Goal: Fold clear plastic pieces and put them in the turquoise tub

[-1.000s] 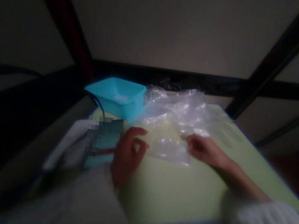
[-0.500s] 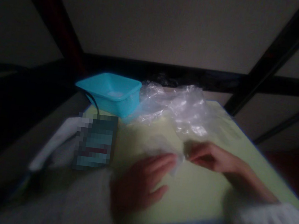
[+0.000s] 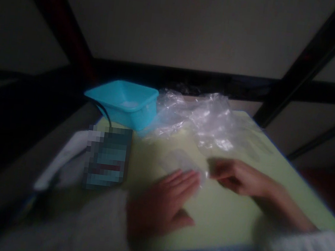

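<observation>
A small, translucent piece of plastic (image 3: pixel 177 159), perhaps a little bag, lies flat on the yellow-green tabletop (image 3: pixel 219 225). My left hand (image 3: pixel 165 202) rests on its near edge, fingers stretched out flat and thumb apart. Just to the right, my right hand (image 3: pixel 240 177) is closed in a pinch, fingertips beside the plastic's shiny right end. What the pinch holds, if anything, is too blurred and dark to make out.
Crumpled clear plastic bags (image 3: pixel 208 118) spread across the back of the table. A turquoise bin (image 3: pixel 144 112) stands at the back left with something pale inside. Nearer, on the left, lie a pixelated dark device (image 3: pixel 108 159) with a cable and a white object (image 3: pixel 66 154).
My left fingers have flattened and the thumb has spread a little to the right. More of the plastic piece shows. My right hand stays almost in place, still pinched.
</observation>
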Demonstrator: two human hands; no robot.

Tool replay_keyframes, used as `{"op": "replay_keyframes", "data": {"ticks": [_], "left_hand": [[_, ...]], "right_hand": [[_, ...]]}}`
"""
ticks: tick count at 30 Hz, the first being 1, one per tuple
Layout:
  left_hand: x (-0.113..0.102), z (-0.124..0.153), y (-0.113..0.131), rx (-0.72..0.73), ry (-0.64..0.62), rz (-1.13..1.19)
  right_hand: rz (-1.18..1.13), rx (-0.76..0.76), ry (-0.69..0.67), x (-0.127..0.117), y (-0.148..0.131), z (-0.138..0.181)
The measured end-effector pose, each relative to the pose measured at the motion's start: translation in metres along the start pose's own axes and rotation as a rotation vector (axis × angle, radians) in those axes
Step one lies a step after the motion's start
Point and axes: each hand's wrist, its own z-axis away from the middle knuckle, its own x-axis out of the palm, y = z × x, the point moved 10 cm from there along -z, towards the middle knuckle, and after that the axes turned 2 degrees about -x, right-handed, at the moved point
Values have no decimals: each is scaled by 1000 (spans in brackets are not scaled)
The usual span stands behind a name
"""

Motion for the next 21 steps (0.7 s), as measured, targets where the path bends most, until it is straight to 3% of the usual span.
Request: {"op": "replay_keyframes", "data": {"ticks": [13,18,21], "left_hand": [[0,-6,0,31,5,30],[0,-5,0,44,39,58],[2,-5,0,39,33,58]], "right_hand": [[6,-11,-10,1,-2,0],[55,-34,75,-13,-8,3],[71,-33,34,-8,-9,3]]}}
